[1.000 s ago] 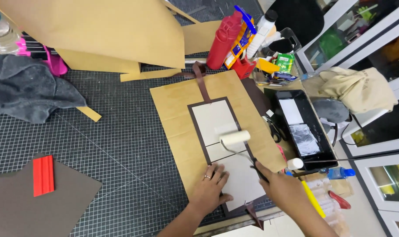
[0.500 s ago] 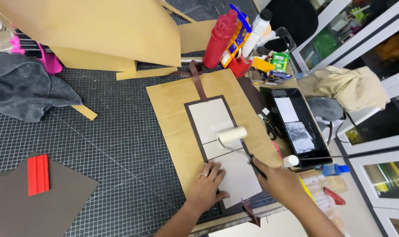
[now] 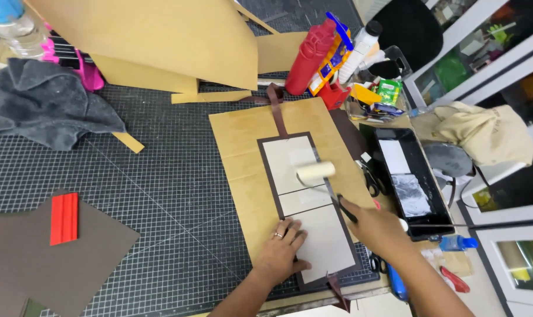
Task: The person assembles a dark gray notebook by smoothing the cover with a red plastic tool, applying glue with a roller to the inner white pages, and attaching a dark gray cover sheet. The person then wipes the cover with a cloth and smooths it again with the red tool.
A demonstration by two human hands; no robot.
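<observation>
My right hand (image 3: 376,228) grips the black handle of a small paint roller (image 3: 315,172). Its pale foam head rests on the upper grey board panel of a dark brown cover piece (image 3: 309,205). That piece lies on a tan kraft paper sheet (image 3: 243,158) and carries three pale panels. A brown ribbon (image 3: 276,108) runs off its top edge. My left hand (image 3: 281,249), a ring on one finger, presses flat on the lower panel's left edge and holds the piece down.
A black glue tray (image 3: 404,176) sits right of the sheet, scissors (image 3: 370,181) beside it. Red bottle (image 3: 307,56) and clutter stand behind. A grey cloth (image 3: 43,105) lies far left, a red scraper (image 3: 64,218) on brown paper at lower left. Large kraft sheets (image 3: 155,41) lean at the back on the gridded cutting mat (image 3: 161,176).
The roller has travelled a little up the cover piece, from the middle strip onto the upper panel. My left hand stays pressed on the lower panel.
</observation>
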